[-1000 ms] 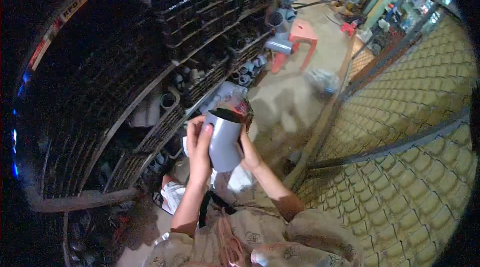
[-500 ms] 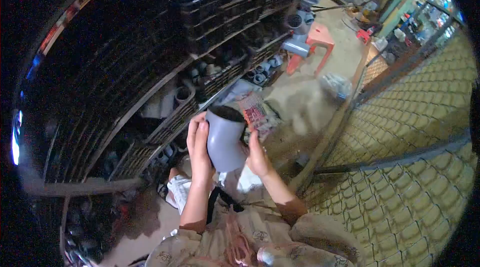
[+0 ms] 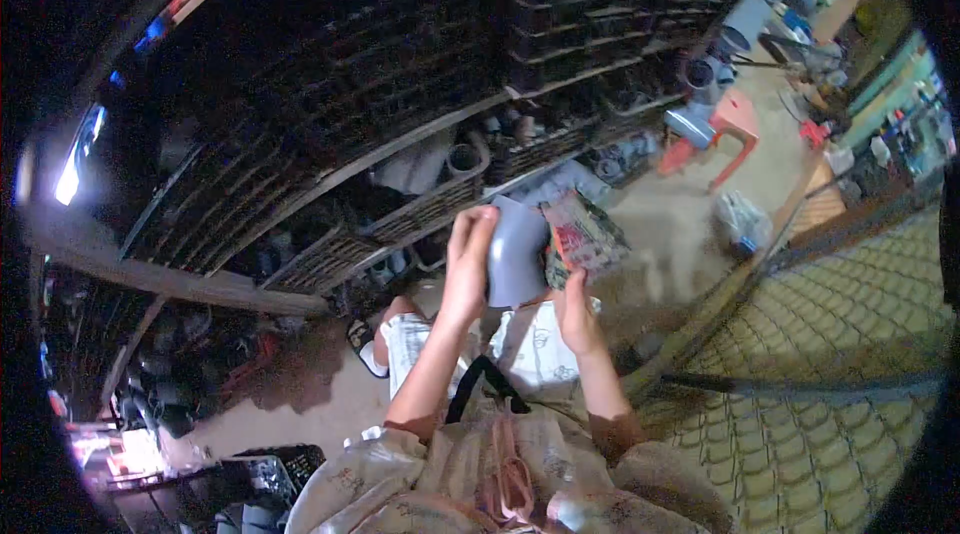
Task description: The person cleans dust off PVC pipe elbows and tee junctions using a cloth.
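A smooth grey plastic pipe elbow (image 3: 517,252), slightly bent, is held up in front of my lap. My left hand (image 3: 468,259) grips it from the left, with the fingers curled over its upper edge. Close to the elbow's right side is my right hand (image 3: 578,319), thumb pointing up and a small gap showing between thumb and elbow. The other right fingers are mostly hidden. Beyond the hands a printed sack (image 3: 590,231) with an orange edge lies on the floor.
Long dark slatted racks (image 3: 420,224) with pipe fittings run along the left. A red plastic stool (image 3: 738,124) stands ahead, with a grey pipe piece (image 3: 690,127) beside it. Wire mesh (image 3: 800,334) borders the right. Black crates (image 3: 265,474) sit at lower left.
My view has turned left, so the surroundings slid right. The elbow has turned, and its dark open end no longer faces me. My right hand has come away from its side.
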`<state>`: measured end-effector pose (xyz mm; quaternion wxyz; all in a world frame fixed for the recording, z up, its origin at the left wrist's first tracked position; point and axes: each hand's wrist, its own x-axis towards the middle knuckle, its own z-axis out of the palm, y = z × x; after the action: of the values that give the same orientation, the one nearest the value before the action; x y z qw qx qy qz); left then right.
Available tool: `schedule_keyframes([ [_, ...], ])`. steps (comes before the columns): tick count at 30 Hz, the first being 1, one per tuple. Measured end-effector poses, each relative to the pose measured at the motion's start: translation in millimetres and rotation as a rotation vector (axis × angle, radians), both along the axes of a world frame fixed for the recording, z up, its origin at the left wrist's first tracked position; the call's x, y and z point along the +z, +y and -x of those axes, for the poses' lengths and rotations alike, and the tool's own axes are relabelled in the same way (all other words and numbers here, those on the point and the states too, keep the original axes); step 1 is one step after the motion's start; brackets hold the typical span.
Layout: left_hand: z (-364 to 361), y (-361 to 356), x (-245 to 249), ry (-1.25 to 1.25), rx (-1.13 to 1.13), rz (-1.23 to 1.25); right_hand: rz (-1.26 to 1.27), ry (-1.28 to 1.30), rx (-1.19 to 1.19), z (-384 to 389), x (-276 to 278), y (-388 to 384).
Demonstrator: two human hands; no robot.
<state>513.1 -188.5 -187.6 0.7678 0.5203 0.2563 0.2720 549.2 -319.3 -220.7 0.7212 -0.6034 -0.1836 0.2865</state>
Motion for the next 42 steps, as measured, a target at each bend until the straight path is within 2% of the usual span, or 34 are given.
schedule_keyframes([
  [2, 5.3, -0.3, 5.9, 0.038, -0.074, -0.062, -0.018, -0.160, 0.057, -1.1, -5.1, 0.9],
  [3, 6.8, -3.9, 4.0, 0.034, -0.071, -0.216, 0.029, -0.390, 0.090, -11.0, -31.7, 6.0],
  [4, 8.8, -5.7, 1.6, 0.034, -0.074, -0.368, -0.143, -0.213, -0.029, -15.1, -32.5, 11.9],
  [5, 12.8, -3.8, 3.7, 0.039, -0.151, -0.345, -0.236, 0.038, -0.062, -17.2, -20.7, 19.5],
  [6, 15.1, -4.3, 7.7, 0.013, -0.162, -0.205, -0.325, 0.289, -0.100, -18.0, -3.3, 25.3],
  [7, 16.2, -5.0, 12.6, -0.016, -0.174, -0.065, -0.361, 0.327, -0.044, -19.3, 8.3, 26.0],
  [8, 15.4, -4.2, 15.6, -0.047, -0.187, 0.071, -0.238, 0.258, -0.115, -17.3, 5.8, 27.8],
  [10, 12.7, 2.7, 12.8, -0.058, -0.128, 0.134, 0.004, 0.116, -0.254, -9.5, -1.4, 33.3],
  [11, 11.2, 4.7, 11.2, -0.040, -0.089, 0.165, 0.030, 0.080, -0.155, -2.8, 13.7, 30.9],
  [12, 10.0, 6.5, 8.4, -0.024, -0.052, 0.196, 0.110, -0.332, 0.080, -0.5, 37.9, 25.2],
  [14, 11.4, 7.0, 1.9, 0.002, -0.089, 0.041, 0.045, -0.484, 0.134, 3.0, 34.2, 22.1],
  [17, 22.3, 1.9, 3.3, 0.048, -0.156, -0.109, -0.054, -0.425, 0.085, -17.3, 29.6, 25.5],
  [18, 25.8, 3.6, 2.7, 0.016, -0.186, -0.056, -0.058, -0.191, 0.068, -25.7, 27.8, 25.0],
  [20, 31.3, 8.6, 2.5, -0.053, -0.244, 0.047, -0.123, 0.100, -0.068, -34.3, 15.0, 35.0],
  [21, 33.4, 9.4, 7.1, -0.085, -0.246, 0.119, -0.083, -0.090, -0.016, -32.2, 14.2, 33.1],
  [24, 31.6, 9.5, 8.4, -0.080, -0.023, 0.116, 0.130, -1.006, -0.058, -15.4, -57.5, 31.8],
  [25, 29.6, 11.0, -2.3, -0.005, 0.056, -0.042, 0.035, -0.630, 0.152, -0.7, 6.8, 33.8],
  [26, 32.2, 17.5, -22.2, 0.017, 0.039, -0.288, -0.017, -0.608, 0.132, 4.2, 9.1, 33.3],
  [28, 39.8, 12.8, -19.4, -0.024, -0.024, -0.335, 0.140, -1.065, 0.052, 2.3, 43.0, 44.5],
  [30, 49.8, 20.9, -18.2, 0.016, -0.164, -0.444, 0.300, -0.727, 0.266, -5.3, 57.5, 45.3],
  [32, 63.1, 27.5, -8.7, 0.044, -0.294, -0.679, 0.331, -0.529, 0.371, -17.8, 49.3, 53.6],
  [34, 73.3, 26.1, -10.7, 0.029, -0.168, -0.629, 0.323, -0.286, 0.445, -21.8, 44.9, 65.2],
  [36, 95.1, 37.7, -0.2, 0.124, -0.246, -0.437, 0.287, 0.008, 0.365, -19.9, 25.9, 76.7],
  [37, 104.6, 41.2, 10.0, 0.051, -0.141, -0.389, 0.247, -0.008, 0.374, -8.9, 20.1, 84.6],
  [39, 117.4, 52.2, 8.4, 0.076, 0.094, -0.547, 0.177, -0.023, 0.365, 16.2, 12.4, 94.7],
  [40, 123.0, 58.2, 8.7, 0.097, 0.188, -0.657, 0.133, 0.021, 0.283, 23.0, 9.3, 100.9],
  [42, 128.0, 63.1, 8.5, 0.132, 0.182, -0.531, 0.055, 0.121, 0.092, 33.4, 2.8, 105.5],
])
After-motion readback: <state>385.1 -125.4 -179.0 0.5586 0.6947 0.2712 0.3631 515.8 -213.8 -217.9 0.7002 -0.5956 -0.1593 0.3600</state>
